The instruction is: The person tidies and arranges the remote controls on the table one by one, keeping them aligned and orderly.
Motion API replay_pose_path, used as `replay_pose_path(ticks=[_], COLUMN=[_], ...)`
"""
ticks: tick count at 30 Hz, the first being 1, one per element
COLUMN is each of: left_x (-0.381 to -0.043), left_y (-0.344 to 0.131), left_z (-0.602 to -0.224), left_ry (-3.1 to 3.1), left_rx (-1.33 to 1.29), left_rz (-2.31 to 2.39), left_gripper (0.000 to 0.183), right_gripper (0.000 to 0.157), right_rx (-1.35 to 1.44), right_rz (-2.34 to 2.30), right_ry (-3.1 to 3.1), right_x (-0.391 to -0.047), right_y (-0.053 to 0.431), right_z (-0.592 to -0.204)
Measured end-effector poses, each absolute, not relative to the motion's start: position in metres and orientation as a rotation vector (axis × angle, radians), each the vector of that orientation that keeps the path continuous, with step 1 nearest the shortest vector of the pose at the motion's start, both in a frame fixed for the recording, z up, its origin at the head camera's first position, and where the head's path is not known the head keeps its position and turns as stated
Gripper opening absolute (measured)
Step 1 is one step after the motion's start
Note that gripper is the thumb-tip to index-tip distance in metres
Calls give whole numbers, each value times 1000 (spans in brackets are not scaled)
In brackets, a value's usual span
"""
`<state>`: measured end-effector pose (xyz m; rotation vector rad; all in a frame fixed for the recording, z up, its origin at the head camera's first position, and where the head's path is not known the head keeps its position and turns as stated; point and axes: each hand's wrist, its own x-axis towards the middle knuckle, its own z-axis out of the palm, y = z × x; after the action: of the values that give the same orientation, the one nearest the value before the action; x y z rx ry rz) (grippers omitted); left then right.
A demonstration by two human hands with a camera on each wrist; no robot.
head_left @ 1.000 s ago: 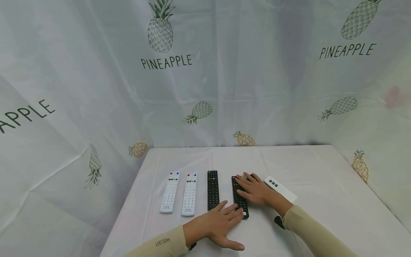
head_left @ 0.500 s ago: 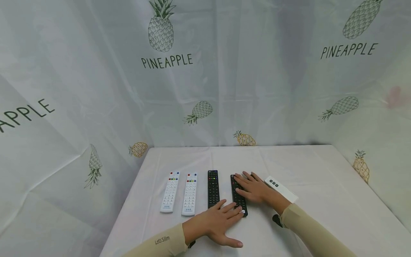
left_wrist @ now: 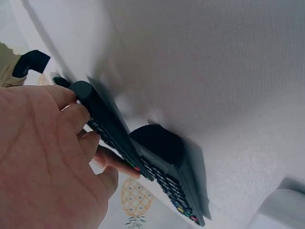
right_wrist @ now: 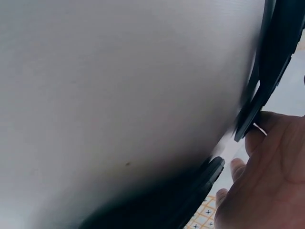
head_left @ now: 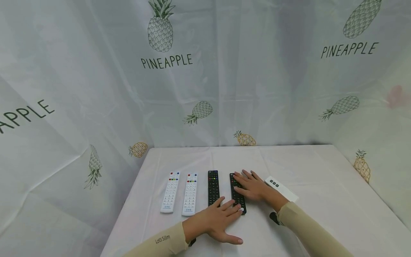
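The fingers (head_left: 229, 204) of both hands are lying straight and spread apart. With the black remote (head_left: 240, 198) as the middle of the clock, the first white remote (head_left: 170, 192) is lying far out at nine o'clock. The second white remote (head_left: 189, 194) is resting next to it, closer in, also at nine. The other black remote (head_left: 213, 187) is lying near nine too, and the left hand (head_left: 216, 223) is hiding its bottom end. That hand is sitting at seven o'clock and touching the low end of the black remote, which is lying on the white table (head_left: 321, 185) between the hands. The right hand (head_left: 255, 188) is touching its top part from between two and three. At three, a white gadget (head_left: 283, 190) is pointing from ten to four.
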<state>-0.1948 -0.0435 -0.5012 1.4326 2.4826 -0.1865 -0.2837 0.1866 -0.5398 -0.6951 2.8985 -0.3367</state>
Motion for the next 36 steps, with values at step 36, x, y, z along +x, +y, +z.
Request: replay_pose_path(ticks=[36], left_x=[-206], left_y=[-46], left_z=[-509], left_ry=[2499], left_rx=[1363], left_rz=[-176], left_gripper=[90], right_gripper=[63], right_rx=[-674], right_rz=[-372], right_ry=[2914], right_x=[-295], right_y=[174], right_z=[-542])
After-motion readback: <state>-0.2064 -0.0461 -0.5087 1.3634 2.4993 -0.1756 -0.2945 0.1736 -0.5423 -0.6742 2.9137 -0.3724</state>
